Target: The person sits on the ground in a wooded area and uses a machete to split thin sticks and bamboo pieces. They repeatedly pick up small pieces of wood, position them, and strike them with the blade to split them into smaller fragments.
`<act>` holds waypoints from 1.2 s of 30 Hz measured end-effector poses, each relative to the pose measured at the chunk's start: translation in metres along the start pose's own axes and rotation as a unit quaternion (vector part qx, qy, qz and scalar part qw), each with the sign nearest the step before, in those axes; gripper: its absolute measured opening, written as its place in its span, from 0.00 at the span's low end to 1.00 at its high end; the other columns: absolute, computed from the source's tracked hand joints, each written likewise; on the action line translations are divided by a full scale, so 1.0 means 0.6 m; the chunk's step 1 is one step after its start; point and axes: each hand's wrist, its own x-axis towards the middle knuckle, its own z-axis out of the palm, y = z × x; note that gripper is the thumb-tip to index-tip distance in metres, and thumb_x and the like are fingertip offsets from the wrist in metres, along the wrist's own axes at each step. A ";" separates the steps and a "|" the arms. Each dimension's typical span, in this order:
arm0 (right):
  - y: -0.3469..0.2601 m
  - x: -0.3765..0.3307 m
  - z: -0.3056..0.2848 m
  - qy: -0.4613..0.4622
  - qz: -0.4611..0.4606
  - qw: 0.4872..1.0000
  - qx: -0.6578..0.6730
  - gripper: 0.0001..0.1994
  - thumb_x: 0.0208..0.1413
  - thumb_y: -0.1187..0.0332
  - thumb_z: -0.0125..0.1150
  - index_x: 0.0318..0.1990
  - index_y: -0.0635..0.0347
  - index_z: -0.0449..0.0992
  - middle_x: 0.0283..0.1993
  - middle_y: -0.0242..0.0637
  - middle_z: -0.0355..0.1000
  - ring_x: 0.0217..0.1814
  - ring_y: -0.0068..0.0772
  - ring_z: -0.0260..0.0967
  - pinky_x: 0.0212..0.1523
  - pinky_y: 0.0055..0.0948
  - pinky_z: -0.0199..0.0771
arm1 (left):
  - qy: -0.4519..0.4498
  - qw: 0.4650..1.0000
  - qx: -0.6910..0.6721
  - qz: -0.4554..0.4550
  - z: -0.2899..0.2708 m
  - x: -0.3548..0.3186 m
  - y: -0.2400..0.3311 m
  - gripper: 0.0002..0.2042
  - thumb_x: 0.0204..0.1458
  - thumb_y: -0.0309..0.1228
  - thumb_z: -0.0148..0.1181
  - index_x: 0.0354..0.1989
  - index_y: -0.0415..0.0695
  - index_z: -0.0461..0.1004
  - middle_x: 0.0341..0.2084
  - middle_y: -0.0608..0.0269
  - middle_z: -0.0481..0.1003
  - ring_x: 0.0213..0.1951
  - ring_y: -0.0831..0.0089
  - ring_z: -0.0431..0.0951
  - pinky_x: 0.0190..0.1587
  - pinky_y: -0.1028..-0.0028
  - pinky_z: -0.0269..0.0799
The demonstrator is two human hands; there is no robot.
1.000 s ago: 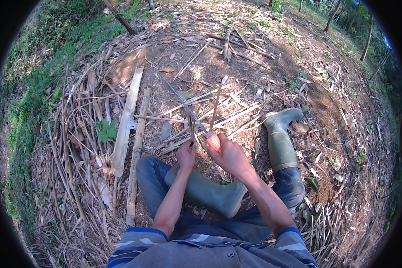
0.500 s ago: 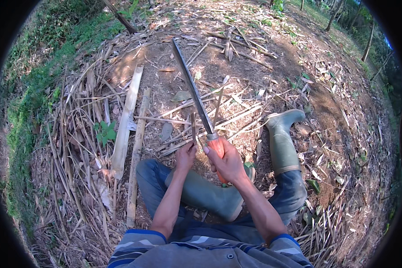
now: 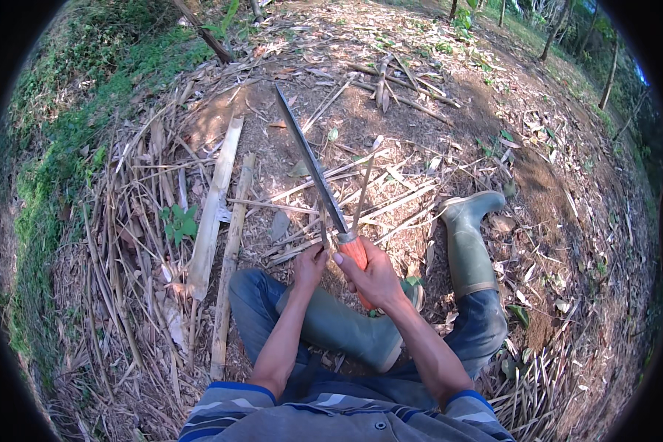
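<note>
My right hand [image 3: 376, 275] is closed around the orange-red wooden handle of a machete [image 3: 307, 152]. Its long dark blade points away from me, slanting up to the left. Close beside it, my left hand [image 3: 311, 267] pinches a thin brown strip [image 3: 323, 227], probably bamboo, standing nearly upright just left of the blade. Another thin brown strip [image 3: 364, 186] rises to the right of the blade, above my right hand. Its lower end is hidden behind the handle and hand, so I cannot tell what holds it.
Split pale strips [image 3: 398, 202] lie on the littered ground ahead. To my left are a wide split bamboo piece [image 3: 215, 214], a bamboo pole [image 3: 232, 258] and piled dry stalks [image 3: 114, 258]. My legs are folded around the work, in green rubber boots [image 3: 468, 250].
The machete tip has dipped slightly toward me and left, and both hands stay close together with the same holds. The whole view has shifted a little.
</note>
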 end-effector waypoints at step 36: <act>-0.014 0.001 -0.007 0.022 -0.046 0.995 -0.083 0.15 0.56 0.59 0.59 0.39 0.64 0.68 0.20 0.27 0.65 0.17 0.16 0.63 0.17 0.19 0.64 | 0.004 0.999 -0.038 0.033 -0.005 0.015 0.015 0.12 0.48 0.29 0.60 0.41 0.41 0.76 0.26 0.53 0.78 0.26 0.63 0.78 0.31 0.68 0.72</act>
